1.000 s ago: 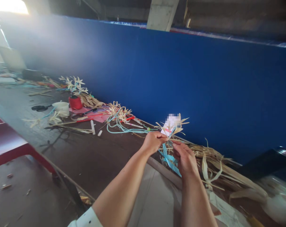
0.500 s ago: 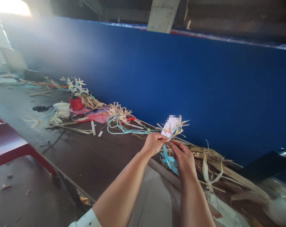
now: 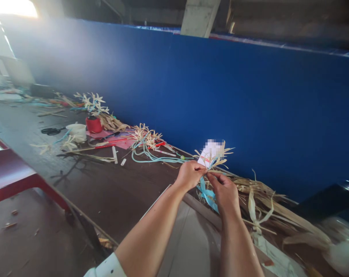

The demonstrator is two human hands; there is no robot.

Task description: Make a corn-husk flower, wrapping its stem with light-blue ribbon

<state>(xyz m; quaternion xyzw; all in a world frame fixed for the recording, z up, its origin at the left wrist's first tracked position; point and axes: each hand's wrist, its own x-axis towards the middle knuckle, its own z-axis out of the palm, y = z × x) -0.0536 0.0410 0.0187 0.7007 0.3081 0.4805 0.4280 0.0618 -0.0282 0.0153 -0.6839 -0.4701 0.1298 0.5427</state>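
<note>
Both my hands meet at the base of a dried-husk flower (image 3: pixel 220 156), whose pale pointed petals spread above my fingers. My left hand (image 3: pixel 191 174) pinches its stem from the left. From the right, my right hand (image 3: pixel 223 188) pinches the same stem just below the petals. A strip of light blue tape (image 3: pixel 206 194) hangs beneath my fingers, partly hidden by my right hand. Behind the flower is a white card (image 3: pixel 205 156) with a pinkish mark, partly blurred out. Exactly what my fingertips press on is too small to make out.
Along the dark table (image 3: pixel 128 192) lie finished husk flowers (image 3: pixel 147 136), light blue cords (image 3: pixel 154 158), a red spool (image 3: pixel 93 124), a white cup (image 3: pixel 77 132) and black scissors (image 3: pixel 51 131). Dried husks (image 3: pixel 278 200) pile at right. A blue partition (image 3: pixel 191 84) rises behind; a dark red stool (image 3: pixel 13 173) stands left.
The husk flower has turned slightly and shifted a little to the right in my fingers. Both hands keep their pinch; the view has moved slightly.
</note>
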